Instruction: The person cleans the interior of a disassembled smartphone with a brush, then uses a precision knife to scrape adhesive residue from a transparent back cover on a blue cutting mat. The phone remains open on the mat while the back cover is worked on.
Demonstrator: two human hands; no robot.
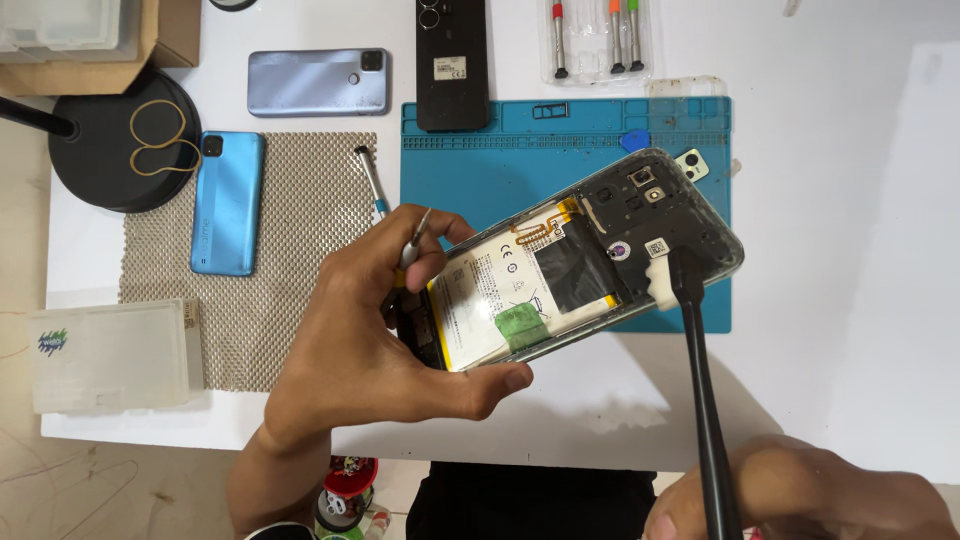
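My left hand (370, 340) grips the lower end of an opened phone (590, 250) with its back cover off, showing a white battery, a green tab and black board covers. A thin metal tool (415, 238) is also tucked between that hand's fingers. My right hand (800, 495), at the bottom right, holds a long black brush-like tool (705, 400) whose tip rests on the phone's upper right part. The phone hovers tilted over a blue work mat (470, 170).
A light blue phone (228, 200) lies on a beige mesh mat (300, 230). A grey-blue phone (318, 82) and a black phone (452, 62) lie at the back. Screwdrivers in a clear case (598, 40), another screwdriver (372, 180), a black round base with rubber bands (125, 140) and a clear box (110, 352) surround.
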